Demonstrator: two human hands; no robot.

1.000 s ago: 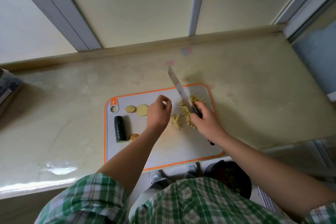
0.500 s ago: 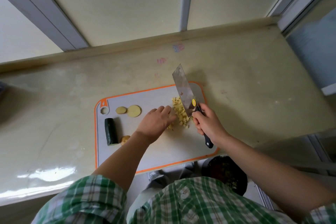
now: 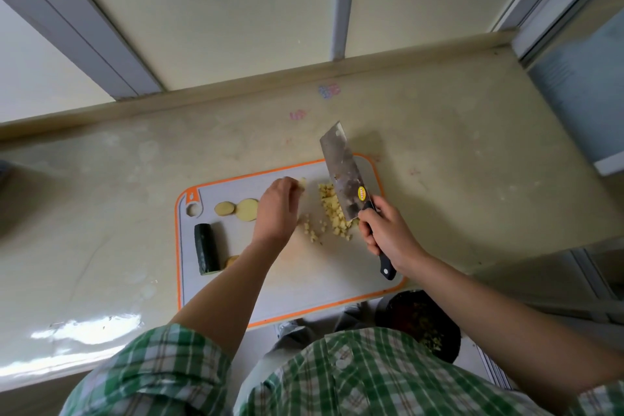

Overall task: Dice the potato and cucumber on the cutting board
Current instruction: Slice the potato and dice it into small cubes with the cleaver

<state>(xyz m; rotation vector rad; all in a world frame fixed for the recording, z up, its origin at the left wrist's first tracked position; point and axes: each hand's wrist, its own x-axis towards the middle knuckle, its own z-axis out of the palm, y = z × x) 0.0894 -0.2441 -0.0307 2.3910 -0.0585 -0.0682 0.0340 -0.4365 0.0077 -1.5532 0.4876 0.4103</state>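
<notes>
A grey cutting board (image 3: 324,284) with an orange rim lies on the counter. My right hand (image 3: 388,233) grips the black handle of a cleaver (image 3: 344,179), its broad blade tilted flat above a heap of diced potato (image 3: 334,213). My left hand (image 3: 277,209) hovers over the board's middle and pinches a few potato pieces (image 3: 302,183) at its fingertips. Two round potato slices (image 3: 236,209) lie at the board's far left. A dark green cucumber piece (image 3: 206,253) lies below them, with a small potato end (image 3: 231,260) beside it.
The pale counter (image 3: 456,152) runs to a raised back ledge against the wall. Below the counter's front edge, at the right, sits a dark bowl (image 3: 425,324) with chopped bits in it. A glossy wet patch (image 3: 84,331) shines at the counter's near left.
The cleaver has turned from edge-down in the potato to blade flat and raised. My left hand moved away from the heap toward the far edge, now pinching potato bits.
</notes>
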